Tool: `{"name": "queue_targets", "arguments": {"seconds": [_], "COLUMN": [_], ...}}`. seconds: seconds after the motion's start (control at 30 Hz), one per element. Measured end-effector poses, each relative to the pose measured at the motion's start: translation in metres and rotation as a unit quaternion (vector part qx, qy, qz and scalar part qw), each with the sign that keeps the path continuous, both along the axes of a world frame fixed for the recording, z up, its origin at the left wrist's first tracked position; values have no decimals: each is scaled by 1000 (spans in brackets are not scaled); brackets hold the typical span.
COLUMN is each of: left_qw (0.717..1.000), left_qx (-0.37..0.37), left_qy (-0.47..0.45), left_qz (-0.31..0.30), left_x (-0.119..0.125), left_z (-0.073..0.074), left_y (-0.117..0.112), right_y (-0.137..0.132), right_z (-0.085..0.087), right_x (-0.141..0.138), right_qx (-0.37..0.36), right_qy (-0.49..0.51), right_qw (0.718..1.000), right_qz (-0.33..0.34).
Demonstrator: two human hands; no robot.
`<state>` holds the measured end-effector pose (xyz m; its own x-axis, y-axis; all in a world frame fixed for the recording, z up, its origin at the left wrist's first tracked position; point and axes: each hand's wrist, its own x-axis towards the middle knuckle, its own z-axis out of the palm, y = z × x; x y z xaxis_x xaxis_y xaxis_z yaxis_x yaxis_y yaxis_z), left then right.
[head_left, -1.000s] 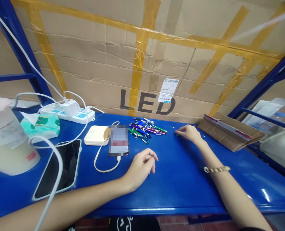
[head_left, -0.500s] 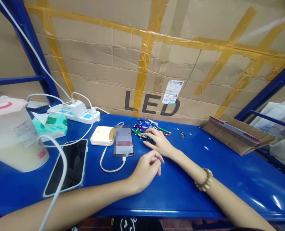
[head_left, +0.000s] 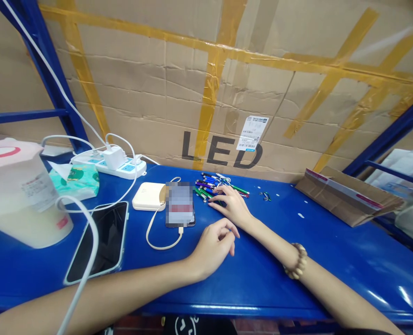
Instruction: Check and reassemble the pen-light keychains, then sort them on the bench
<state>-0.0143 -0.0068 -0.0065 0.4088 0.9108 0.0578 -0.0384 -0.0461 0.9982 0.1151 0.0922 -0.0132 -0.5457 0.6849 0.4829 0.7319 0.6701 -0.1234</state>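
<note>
My right hand (head_left: 231, 204) reaches over the near side of a loose pile of slim metallic pens (head_left: 209, 181) in blue, green and purple. Its fingers are stretched and spread, and their tips touch or hover just over green pens at the pile's edge; nothing shows gripped in them. Nearer to me, my left hand (head_left: 215, 244) rests on the blue table (head_left: 262, 270), its fingers loosely curled in with no object visible. Left of the pile lies a phone (head_left: 180, 204) with a lit, partly blurred screen, cabled to a cream power bank (head_left: 147, 196).
On the left are a dark phone (head_left: 99, 246), a lidded plastic jug (head_left: 24, 195), a tissue pack (head_left: 75, 180) and a power strip (head_left: 122, 167) with white cables. Small metal pieces (head_left: 265, 196) lie right of the pens. An open cardboard box (head_left: 342, 197) sits farther right.
The view shifts slightly, so everything sits a little farther right. The right hand's fingers move a little at the pens; the left hand stays put on the table.
</note>
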Motion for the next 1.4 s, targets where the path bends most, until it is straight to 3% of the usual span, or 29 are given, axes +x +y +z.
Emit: {"name": "queue_targets", "arguments": {"seconds": [0.23,0.4,0.53,0.63,0.73,0.93,1.4], "left_qw": [1000,1000,1000,999,999,999,999], "left_qx": [-1,-21,-24,-27,-31,-32,-34], "left_qy": [7,12,15,16,17,23,30], "left_qz": [7,13,12,9,6,7,5], "left_x": [-1,1,1,1,1,2,2], "left_z": [-2,0,1,1,1,2,4], "left_y": [3,3,3,4,4,3,4], "right_y": [-2,6,30,46,55,60,46], "right_z": [2,8,10,4,-4,-6,17], "right_x": [4,23,72,111,131,131,143], "right_qx": [-29,23,75,6,-59,-91,-135], "right_qy": [16,73,127,120,99,70,6], "right_qw": [999,997,981,964,960,968,948], "right_qz": [-13,-15,-126,-238,-256,-225,-287]}}
